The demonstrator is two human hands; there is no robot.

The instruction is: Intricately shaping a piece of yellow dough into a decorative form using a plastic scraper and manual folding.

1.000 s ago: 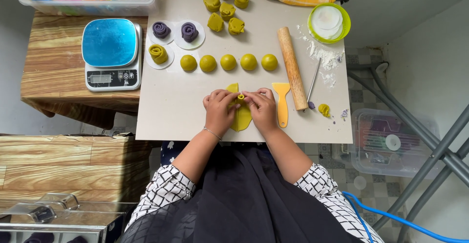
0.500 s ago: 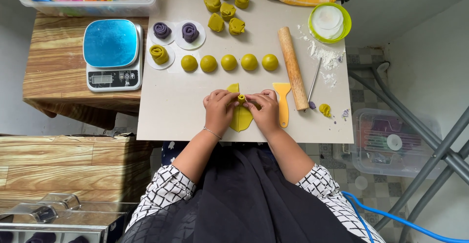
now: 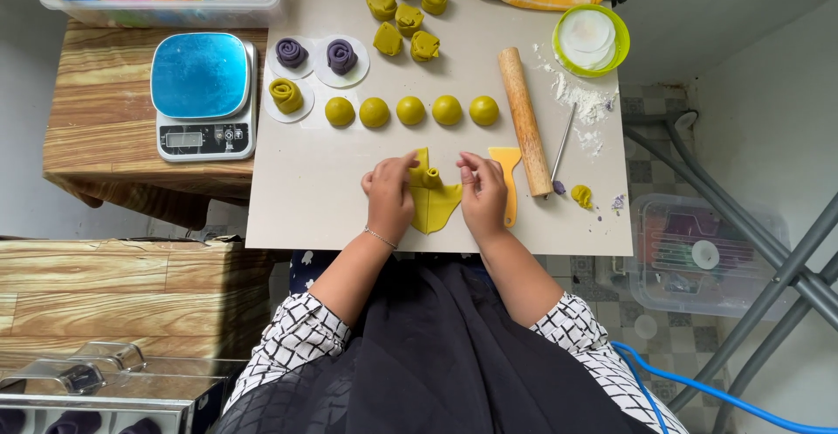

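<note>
Both hands have shifted little; left hand and right hand keep pinching the yellow-green dough sheet at the table's near edge. I'd roll gently, evenly, avoiding tears.

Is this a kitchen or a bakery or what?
Probably a small home baking corner. A rolling pin and a kitchen scale sit by a row of yellow dough balls, and both hands shape a yellow dough sheet.
</note>
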